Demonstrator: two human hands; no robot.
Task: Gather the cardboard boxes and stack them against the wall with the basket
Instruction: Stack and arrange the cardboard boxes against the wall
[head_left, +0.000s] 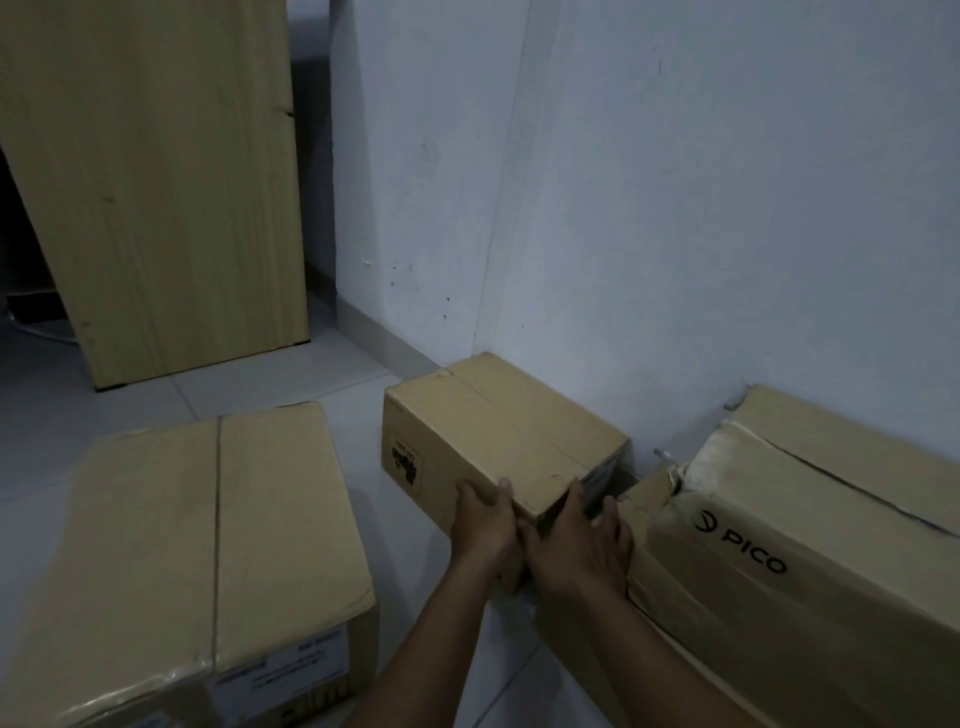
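Head view: your left hand (480, 525) and right hand (576, 545) both grip the near end of the small box (498, 441), fingers (505, 491) curled over its top edge. It sits on the floor (311, 374), far end in the corner against the wall (727, 208). Its flaps are closed; contents unseen. Just right, the torn PICO box (810, 519) lies along the wall, touching your right hand. Left, well apart, a taped box (208, 545), closed. A wood panel (156, 182) stands behind.
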